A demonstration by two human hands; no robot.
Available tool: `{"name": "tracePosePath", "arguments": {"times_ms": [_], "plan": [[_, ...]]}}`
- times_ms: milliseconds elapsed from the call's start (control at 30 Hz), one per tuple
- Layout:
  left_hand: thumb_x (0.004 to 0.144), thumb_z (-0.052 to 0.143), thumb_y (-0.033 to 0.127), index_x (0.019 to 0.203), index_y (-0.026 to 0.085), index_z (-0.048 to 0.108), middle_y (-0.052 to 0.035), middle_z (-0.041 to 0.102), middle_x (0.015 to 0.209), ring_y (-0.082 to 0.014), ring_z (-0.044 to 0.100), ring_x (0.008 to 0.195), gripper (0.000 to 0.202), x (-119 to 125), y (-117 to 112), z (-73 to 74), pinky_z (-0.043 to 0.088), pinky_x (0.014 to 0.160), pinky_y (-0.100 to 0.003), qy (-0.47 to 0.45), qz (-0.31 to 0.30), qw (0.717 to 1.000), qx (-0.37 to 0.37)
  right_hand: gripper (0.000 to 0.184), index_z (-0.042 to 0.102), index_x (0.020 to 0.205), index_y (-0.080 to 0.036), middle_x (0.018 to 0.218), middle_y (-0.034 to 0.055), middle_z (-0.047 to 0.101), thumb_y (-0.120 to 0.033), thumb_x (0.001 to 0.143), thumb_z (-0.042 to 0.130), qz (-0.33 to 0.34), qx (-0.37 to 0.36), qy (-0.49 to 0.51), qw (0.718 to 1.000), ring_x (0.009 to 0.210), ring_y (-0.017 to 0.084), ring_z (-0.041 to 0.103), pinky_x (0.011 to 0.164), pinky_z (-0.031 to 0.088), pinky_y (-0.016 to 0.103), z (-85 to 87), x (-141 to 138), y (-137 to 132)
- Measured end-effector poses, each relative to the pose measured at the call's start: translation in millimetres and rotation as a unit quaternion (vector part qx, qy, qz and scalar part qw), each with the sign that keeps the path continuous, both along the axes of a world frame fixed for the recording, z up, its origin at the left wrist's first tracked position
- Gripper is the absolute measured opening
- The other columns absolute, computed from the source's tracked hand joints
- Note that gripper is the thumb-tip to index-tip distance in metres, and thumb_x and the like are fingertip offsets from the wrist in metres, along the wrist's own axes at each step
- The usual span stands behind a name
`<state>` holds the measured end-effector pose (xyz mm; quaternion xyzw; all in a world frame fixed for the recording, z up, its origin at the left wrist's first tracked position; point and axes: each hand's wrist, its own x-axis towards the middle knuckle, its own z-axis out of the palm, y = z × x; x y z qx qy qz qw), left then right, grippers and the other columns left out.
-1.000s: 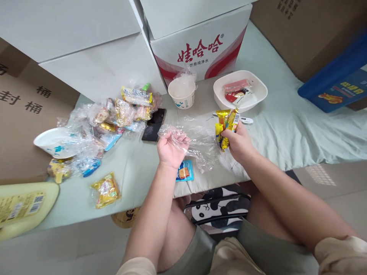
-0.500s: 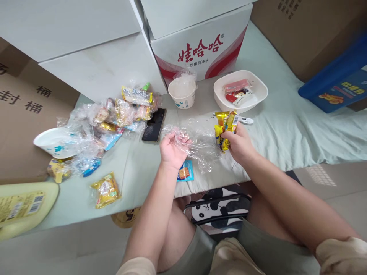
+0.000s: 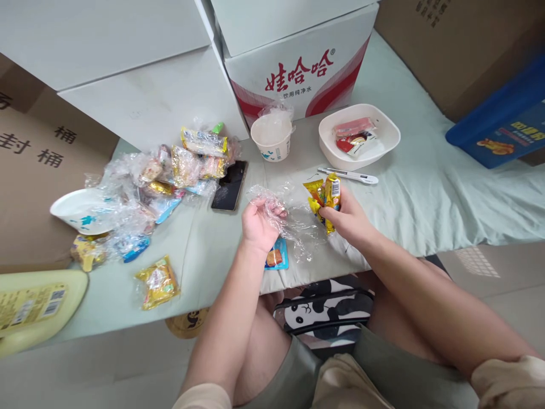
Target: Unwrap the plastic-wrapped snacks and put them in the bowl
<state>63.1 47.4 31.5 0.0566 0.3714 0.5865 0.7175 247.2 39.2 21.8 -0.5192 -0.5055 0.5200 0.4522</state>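
My left hand (image 3: pixel 260 224) is closed on a crumpled clear plastic bag (image 3: pixel 298 224), which spreads out toward the right. In my right hand (image 3: pixel 351 216) are yellow snack packets (image 3: pixel 330 199), gripped upright between thumb and fingers; one shows a barcode. Just behind that hand lies a white utility knife (image 3: pixel 349 175) on the cloth. A blue snack packet (image 3: pixel 277 254) is partly hidden beneath my left hand and the bag.
A wrapped snack pile (image 3: pixel 170 170) fills the left beside a tipped paper bowl (image 3: pixel 80 210). Behind are a phone (image 3: pixel 230 187), a paper cup (image 3: pixel 272 142) stuffed with plastic, and a white basin (image 3: pixel 383 147) holding packets. A yellow snack packet (image 3: pixel 158 284) lies front left.
My right hand has moved slightly left and down with the yellow packets, exposing more of the utility knife. The plastic bag is more bunched up near my left hand.
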Motion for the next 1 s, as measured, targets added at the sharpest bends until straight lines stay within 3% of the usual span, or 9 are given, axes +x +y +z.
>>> {"name": "tracePosePath", "arguments": {"times_ms": [300,533,767,867,1000], "plan": [[0.075,0.05,0.015,0.06,0.018,0.047,0.003,0.043,0.053,-0.0102,0.046,0.048,0.016,1,0,0.4,0.041,0.051,-0.025,0.0,-0.002,1.0,-0.003,0.028,0.054,0.091,-0.024,0.081,-0.0012,0.058,-0.024,0.064,0.06,-0.011,0.024,0.0,1.0,0.073,0.017,0.052,0.068,0.045,0.034,-4.1,0,1],[0.076,0.05,0.016,0.063,0.018,0.049,0.0033,0.043,0.054,-0.0105,0.046,0.047,0.013,2,0,0.7,0.041,0.052,-0.025,-0.007,-0.004,1.0,0.007,0.027,0.052,0.093,-0.026,0.083,-0.0009,0.059,-0.022,0.068,0.063,-0.1,0.144,-0.024,0.984,0.075,0.018,0.054,0.069,0.048,0.036,-5.8,3,-2],[0.074,0.05,0.015,0.06,0.019,0.039,0.0048,0.037,0.055,-0.008,0.038,0.043,0.018,-8,3,2.5,0.03,0.045,-0.023,-0.015,0.023,0.999,0.019,0.03,0.05,0.098,-0.028,0.09,-0.0017,0.06,-0.024,0.07,0.059,-0.197,0.115,0.07,0.971,0.077,0.019,0.061,0.073,0.052,0.036,-18.5,11,9],[0.073,0.048,0.015,0.059,0.019,0.035,0.0054,0.032,0.053,-0.0069,0.032,0.04,0.02,-13,4,2.7,0.025,0.043,-0.022,-0.026,0.035,0.999,0.012,0.031,0.048,0.098,-0.029,0.093,-0.0005,0.06,-0.026,0.069,0.059,-0.237,0.096,0.056,0.965,0.08,0.021,0.062,0.072,0.053,0.037,-15.4,14,8],[0.075,0.05,0.017,0.059,0.02,0.032,0.006,0.029,0.053,-0.0066,0.029,0.039,0.024,-17,2,5.1,0.025,0.042,-0.022,-0.034,0.034,0.999,0.001,0.032,0.05,0.096,-0.029,0.089,-0.0005,0.06,-0.023,0.066,0.061,-0.238,0.108,0.059,0.963,0.083,0.021,0.062,0.074,0.053,0.037,-10.2,16,5]]}}
